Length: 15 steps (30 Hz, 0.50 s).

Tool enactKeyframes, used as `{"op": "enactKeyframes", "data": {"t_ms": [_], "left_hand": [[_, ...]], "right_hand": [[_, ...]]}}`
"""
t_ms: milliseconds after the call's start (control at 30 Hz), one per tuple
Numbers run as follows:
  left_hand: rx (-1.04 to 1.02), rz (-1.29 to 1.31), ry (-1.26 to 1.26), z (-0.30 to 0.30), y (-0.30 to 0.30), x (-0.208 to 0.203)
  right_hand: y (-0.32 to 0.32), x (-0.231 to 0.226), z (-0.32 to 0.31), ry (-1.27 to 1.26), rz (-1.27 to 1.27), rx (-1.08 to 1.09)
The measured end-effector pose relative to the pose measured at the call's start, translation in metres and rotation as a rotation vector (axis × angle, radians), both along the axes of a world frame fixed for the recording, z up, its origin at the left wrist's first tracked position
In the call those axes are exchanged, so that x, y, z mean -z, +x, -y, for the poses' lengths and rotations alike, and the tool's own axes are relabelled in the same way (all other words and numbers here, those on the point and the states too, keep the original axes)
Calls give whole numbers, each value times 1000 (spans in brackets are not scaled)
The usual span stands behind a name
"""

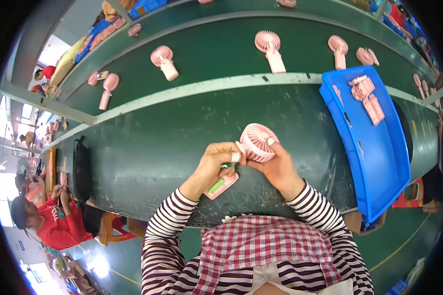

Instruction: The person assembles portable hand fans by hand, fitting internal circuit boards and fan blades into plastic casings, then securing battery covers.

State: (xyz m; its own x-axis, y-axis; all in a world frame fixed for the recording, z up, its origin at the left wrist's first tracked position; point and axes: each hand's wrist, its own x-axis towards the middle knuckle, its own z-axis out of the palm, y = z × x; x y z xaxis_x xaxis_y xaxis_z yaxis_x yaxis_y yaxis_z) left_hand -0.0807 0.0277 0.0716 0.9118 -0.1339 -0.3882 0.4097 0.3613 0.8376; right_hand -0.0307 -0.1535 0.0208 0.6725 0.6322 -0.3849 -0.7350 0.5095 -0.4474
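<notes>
Counting from the pink fan head as the dial's hub, twelve pointing straight away from the person, a co-worker in red is between eight and nine o'clock, and a black bag-like thing lies at nine. One finished-looking fan lies between nine and ten, another fan between ten and eleven, both beyond the pale rail.

At eight, the left hand pinches the small neck at the head's edge. Around seven, just below that hand, an uncovered pink handle bares a green cell; whether the lower fingers grip it or it rests on the dark green table, I cannot tell. Should it hang by hidden leads, twisting the head could strain a joint; with no cover showing, a tilt might let the cell slip out.

Between four and five, the right hand grasps the head, thumb on the grille; squeezing too hard could crack its thin ribs.

At three is a blue tray, pink casings lying in it between two and three. Its near end seems to reach the table's edge, so a bump from the right sleeve could shift it.
</notes>
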Motion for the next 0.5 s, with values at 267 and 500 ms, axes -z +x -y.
{"op": "enactKeyframes", "data": {"t_ms": [267,500], "left_hand": [[-42,602,1207,38,-40,21],[61,485,1370,47,-65,40]], "right_hand": [[10,-15,66,-394,442,331],[9,-38,62,-432,655,264]]}}
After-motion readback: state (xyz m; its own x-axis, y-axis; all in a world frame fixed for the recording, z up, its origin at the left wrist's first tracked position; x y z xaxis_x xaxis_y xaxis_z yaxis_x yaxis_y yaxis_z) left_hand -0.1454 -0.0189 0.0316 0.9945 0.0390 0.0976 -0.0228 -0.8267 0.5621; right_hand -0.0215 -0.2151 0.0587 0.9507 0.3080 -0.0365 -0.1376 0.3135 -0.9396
